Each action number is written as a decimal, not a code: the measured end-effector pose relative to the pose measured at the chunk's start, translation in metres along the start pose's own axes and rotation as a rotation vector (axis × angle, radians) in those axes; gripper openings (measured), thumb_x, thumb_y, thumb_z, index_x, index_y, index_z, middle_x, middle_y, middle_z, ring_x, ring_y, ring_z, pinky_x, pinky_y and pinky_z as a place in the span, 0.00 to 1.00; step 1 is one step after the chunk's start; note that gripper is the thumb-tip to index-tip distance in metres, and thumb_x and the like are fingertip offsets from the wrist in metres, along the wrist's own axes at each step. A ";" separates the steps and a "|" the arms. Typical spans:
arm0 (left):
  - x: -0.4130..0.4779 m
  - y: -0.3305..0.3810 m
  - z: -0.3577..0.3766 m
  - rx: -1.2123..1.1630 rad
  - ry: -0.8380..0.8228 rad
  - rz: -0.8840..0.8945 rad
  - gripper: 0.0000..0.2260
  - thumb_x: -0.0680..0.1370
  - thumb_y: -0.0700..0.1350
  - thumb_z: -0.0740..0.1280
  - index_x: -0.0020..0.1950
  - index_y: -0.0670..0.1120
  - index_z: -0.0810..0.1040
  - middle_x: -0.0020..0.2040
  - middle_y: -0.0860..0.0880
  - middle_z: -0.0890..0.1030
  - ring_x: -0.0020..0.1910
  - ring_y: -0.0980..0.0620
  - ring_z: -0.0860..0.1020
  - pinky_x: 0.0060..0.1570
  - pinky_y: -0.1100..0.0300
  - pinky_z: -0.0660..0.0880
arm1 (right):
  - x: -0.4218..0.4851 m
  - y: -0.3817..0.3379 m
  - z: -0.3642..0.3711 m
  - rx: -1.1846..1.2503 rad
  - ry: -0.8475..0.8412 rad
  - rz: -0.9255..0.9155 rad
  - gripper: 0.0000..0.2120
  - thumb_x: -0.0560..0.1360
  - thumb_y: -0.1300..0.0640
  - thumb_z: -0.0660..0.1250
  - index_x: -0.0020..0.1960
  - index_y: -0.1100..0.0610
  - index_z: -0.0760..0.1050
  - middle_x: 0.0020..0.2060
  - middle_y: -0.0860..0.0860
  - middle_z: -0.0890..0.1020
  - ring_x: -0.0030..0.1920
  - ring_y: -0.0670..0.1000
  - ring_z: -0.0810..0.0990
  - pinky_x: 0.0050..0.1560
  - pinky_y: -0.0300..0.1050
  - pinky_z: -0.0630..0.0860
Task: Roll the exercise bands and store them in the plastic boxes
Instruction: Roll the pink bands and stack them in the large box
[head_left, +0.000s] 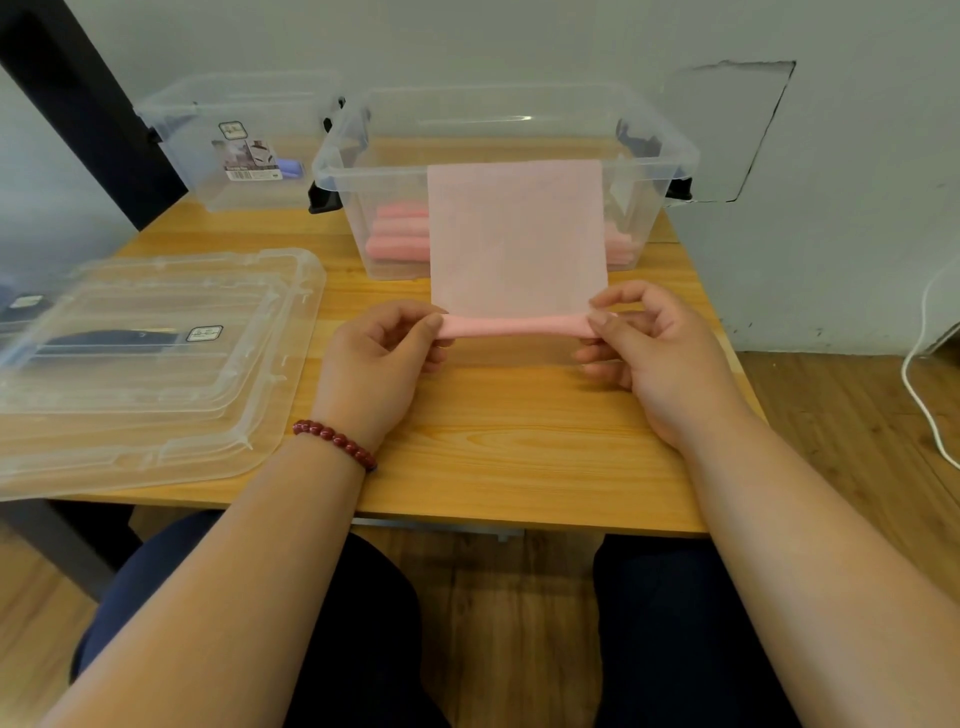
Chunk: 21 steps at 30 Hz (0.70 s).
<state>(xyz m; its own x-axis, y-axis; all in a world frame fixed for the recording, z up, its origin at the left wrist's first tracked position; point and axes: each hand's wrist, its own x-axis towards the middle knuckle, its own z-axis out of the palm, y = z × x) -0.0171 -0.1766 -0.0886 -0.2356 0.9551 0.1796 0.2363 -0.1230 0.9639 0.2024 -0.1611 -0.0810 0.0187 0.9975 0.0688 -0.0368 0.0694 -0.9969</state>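
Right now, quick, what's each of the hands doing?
Left hand: pinching the left end of the rolled part of the pink exercise band.
Right hand: pinching the right end of the same roll.

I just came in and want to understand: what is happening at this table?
A person is rolling a pink exercise band. The left hand and the right hand each pinch one end of the rolled part above the wooden table; the flat part runs up across the front of a clear plastic box. That box already holds several rolled pink bands. Clear lids lie at the left.
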 end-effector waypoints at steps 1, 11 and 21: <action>0.000 0.001 0.000 -0.010 -0.004 0.003 0.07 0.79 0.40 0.66 0.48 0.52 0.80 0.37 0.53 0.83 0.37 0.57 0.81 0.43 0.62 0.79 | 0.000 0.000 0.000 0.006 0.004 -0.004 0.06 0.78 0.64 0.65 0.47 0.54 0.77 0.34 0.50 0.82 0.35 0.47 0.83 0.33 0.37 0.79; -0.002 0.003 -0.003 -0.092 -0.011 -0.021 0.06 0.78 0.38 0.67 0.48 0.47 0.82 0.37 0.52 0.84 0.39 0.56 0.82 0.41 0.63 0.79 | -0.001 0.001 -0.002 0.059 -0.016 -0.006 0.04 0.78 0.63 0.66 0.48 0.57 0.79 0.38 0.51 0.83 0.41 0.50 0.85 0.36 0.39 0.80; -0.003 0.002 -0.002 -0.080 -0.037 0.001 0.07 0.78 0.38 0.67 0.49 0.48 0.81 0.40 0.50 0.85 0.41 0.54 0.83 0.43 0.62 0.79 | 0.000 0.000 -0.001 0.023 -0.028 -0.042 0.09 0.80 0.63 0.63 0.54 0.53 0.79 0.44 0.50 0.83 0.44 0.46 0.84 0.37 0.37 0.79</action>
<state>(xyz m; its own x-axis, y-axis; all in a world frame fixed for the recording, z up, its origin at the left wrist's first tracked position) -0.0181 -0.1802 -0.0865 -0.1997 0.9643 0.1741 0.1604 -0.1431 0.9766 0.2034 -0.1608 -0.0812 -0.0067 0.9937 0.1116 -0.0600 0.1110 -0.9920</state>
